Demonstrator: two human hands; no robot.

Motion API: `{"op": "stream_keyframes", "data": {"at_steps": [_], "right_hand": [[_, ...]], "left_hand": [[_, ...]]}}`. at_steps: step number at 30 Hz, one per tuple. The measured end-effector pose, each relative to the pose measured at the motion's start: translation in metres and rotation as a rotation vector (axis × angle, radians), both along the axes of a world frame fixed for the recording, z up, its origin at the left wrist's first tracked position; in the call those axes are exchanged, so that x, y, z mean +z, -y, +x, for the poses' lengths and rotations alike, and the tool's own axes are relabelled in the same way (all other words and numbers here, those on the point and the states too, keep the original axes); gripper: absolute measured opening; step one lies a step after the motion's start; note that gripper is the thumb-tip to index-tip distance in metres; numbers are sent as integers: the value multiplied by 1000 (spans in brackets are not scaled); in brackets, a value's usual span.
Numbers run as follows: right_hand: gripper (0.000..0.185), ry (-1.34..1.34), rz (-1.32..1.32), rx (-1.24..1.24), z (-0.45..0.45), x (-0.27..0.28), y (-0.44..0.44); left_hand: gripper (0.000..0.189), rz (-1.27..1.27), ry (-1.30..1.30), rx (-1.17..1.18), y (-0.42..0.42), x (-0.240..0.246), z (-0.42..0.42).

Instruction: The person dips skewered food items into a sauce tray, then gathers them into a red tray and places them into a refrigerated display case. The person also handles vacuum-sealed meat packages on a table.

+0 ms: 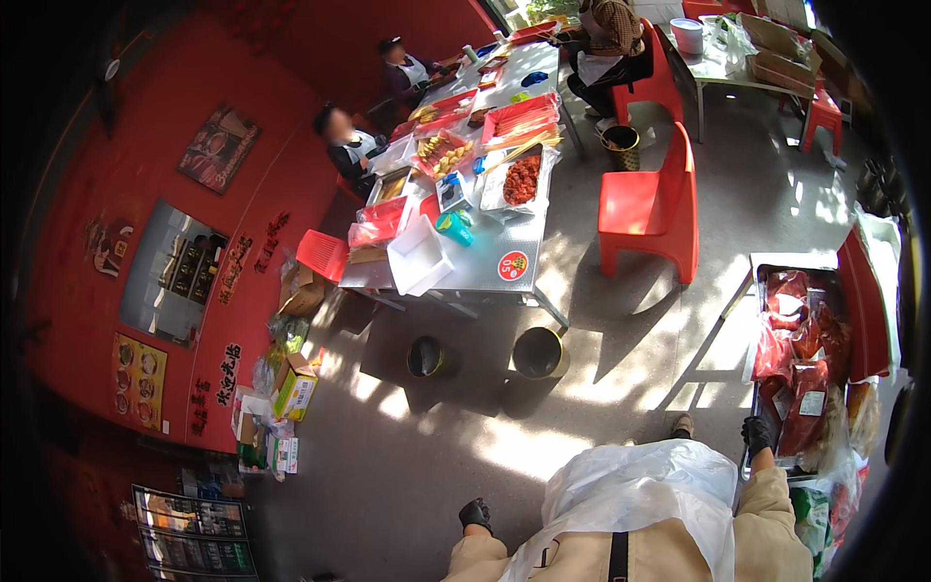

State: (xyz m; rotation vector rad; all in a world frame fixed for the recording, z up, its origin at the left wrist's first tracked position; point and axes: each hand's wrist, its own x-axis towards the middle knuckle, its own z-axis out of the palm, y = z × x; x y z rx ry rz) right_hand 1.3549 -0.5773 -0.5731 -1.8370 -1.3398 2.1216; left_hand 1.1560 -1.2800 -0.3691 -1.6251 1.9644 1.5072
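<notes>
My left hand (476, 513), in a black glove, hangs over the floor at the lower middle; nothing shows in it, and its fingers look curled. At the lower right, my right hand (756, 434), gloved in black too, is at the near left edge of a metal tray (761, 465). Whether it grips the rim cannot be told. Several plastic packs of red meat (804, 407) lie in that tray, just right of the hand. A red cloth or sheet with pale stripes (863, 305) lies along the tray's right side. I wear a white plastic apron (640, 487).
A long metal table (480, 280) holds trays of skewers, a tray of red meat pieces (522, 180) and a white box (420, 256). Three people sit around it. Red chairs (647, 211) stand right of it, black bins (538, 353) before it, cartons (294, 387) by the wall.
</notes>
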Motion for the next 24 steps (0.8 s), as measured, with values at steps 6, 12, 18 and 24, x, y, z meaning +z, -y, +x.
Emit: {"op": "stream_keyframes", "data": {"at_steps": [6, 12, 18, 24], "right_hand": [[11, -28, 6, -67, -21, 0, -27], [13, -39, -6, -256, -7, 45, -26], [12, 29, -17, -304, -20, 64, -26], [14, -148, -72, -478, -48, 56, -28]], "left_hand": [[20, -45, 170, -113, -13, -26, 24], [15, -135, 124, -317, -70, -22, -40], [13, -189, 78, -424, -126, -5, -95], [12, -212, 86, -478, -150, 19, -115]]}}
